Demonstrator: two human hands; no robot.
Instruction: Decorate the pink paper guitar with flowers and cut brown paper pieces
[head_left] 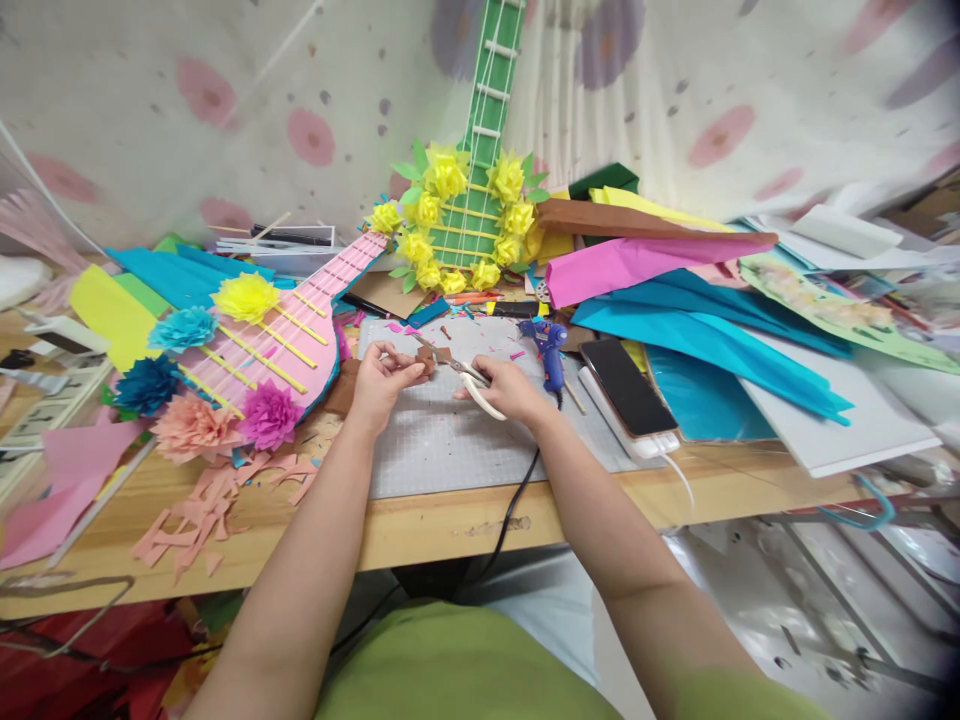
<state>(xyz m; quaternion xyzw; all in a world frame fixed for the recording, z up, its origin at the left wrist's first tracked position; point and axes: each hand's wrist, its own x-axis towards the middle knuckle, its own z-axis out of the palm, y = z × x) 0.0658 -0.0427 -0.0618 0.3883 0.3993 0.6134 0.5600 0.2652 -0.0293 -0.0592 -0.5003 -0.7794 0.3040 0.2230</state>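
Observation:
My left hand pinches a small piece of brown paper over the grey cutting mat. From the right, my right hand grips a pair of scissors with pale handles, its fingers through the loops. The blades point left and meet the brown paper; whether they are closed on it I cannot make out. A larger brown sheet lies just left of my left hand, partly hidden by it. Right of my right hand rests a blue hot glue gun, its black cord running off the table edge.
At left lies a pink paper guitar with paper flowers; a green one leans behind the mat. Salmon paper scraps litter the front left edge. A phone sits on a white power strip. Folded crepe paper is piled at right.

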